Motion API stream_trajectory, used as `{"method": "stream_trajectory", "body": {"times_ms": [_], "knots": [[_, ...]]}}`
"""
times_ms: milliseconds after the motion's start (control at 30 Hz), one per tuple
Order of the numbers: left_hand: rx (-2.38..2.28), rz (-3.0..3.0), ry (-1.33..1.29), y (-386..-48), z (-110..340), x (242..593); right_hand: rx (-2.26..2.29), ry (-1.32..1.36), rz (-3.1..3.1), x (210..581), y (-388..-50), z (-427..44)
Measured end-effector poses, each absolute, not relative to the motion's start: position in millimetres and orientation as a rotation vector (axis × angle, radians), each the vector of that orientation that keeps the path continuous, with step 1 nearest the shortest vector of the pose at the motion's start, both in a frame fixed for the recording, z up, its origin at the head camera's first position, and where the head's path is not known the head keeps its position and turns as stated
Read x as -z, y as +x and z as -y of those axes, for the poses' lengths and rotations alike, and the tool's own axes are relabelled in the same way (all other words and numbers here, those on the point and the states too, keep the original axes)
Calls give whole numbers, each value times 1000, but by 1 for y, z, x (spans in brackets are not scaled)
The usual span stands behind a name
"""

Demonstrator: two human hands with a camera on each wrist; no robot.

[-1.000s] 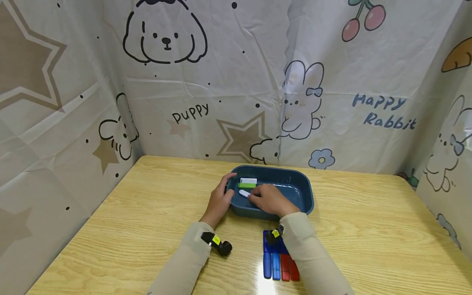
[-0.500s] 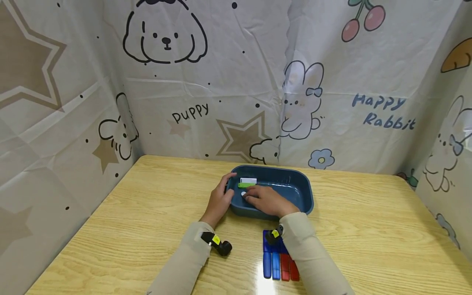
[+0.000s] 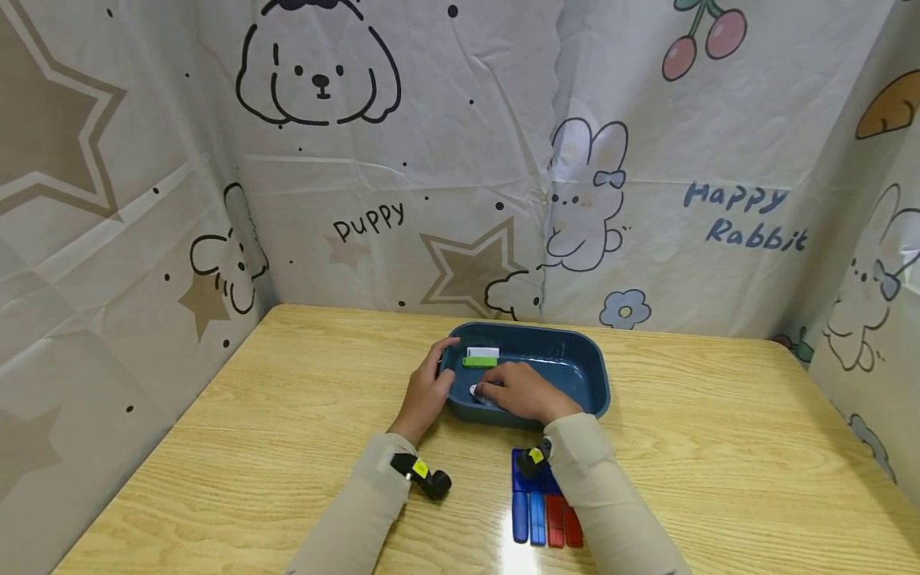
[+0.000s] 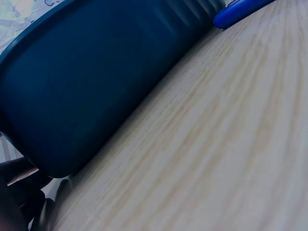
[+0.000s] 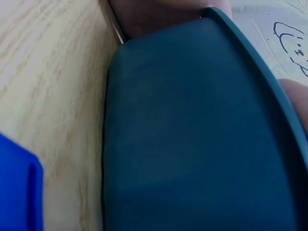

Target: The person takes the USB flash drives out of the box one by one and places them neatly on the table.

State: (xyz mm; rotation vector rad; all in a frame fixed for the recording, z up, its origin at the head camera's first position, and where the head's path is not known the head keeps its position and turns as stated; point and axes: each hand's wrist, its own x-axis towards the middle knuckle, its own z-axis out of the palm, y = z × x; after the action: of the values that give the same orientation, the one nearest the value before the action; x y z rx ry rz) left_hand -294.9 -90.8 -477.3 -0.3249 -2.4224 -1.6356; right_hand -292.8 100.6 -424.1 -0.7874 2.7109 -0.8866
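Observation:
In the head view, my left hand (image 3: 426, 393) grips the left end of a dark blue plastic bin (image 3: 596, 375), thumb over the rim. Its dark fingers (image 4: 19, 192) show against the bin's end in the left wrist view. My right hand (image 3: 523, 390) reaches over the near rim into the bin. Its fingertips pinch a small white piece with a rounded end (image 3: 473, 390), mostly hidden under them. Beyond it on the bin floor lie a green oblong piece (image 3: 479, 362) and a white oblong piece (image 3: 482, 352), side by side.
In front of the bin, dark blue (image 3: 521, 515), lighter blue (image 3: 537, 519) and red (image 3: 556, 521) oblong pieces lie in a row below a blue flat piece (image 3: 519, 473), partly under my right forearm. Printed cloth (image 3: 359, 176) hangs behind the wooden table (image 3: 302, 399).
My right fingers have shifted on the white piece, which has moved nearer the bin's front wall and turned. The left hand and the bin have stayed in place.

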Motion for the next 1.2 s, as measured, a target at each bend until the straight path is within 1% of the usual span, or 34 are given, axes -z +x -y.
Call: {"method": "stream_trajectory", "body": {"times_ms": [333, 1200], "knots": [[1620, 2425, -330, -295, 92, 478, 912, -830, -2673, 425, -294, -101], [1623, 2412, -348, -295, 91, 477, 935, -779, -2584, 421, -290, -106]]}}
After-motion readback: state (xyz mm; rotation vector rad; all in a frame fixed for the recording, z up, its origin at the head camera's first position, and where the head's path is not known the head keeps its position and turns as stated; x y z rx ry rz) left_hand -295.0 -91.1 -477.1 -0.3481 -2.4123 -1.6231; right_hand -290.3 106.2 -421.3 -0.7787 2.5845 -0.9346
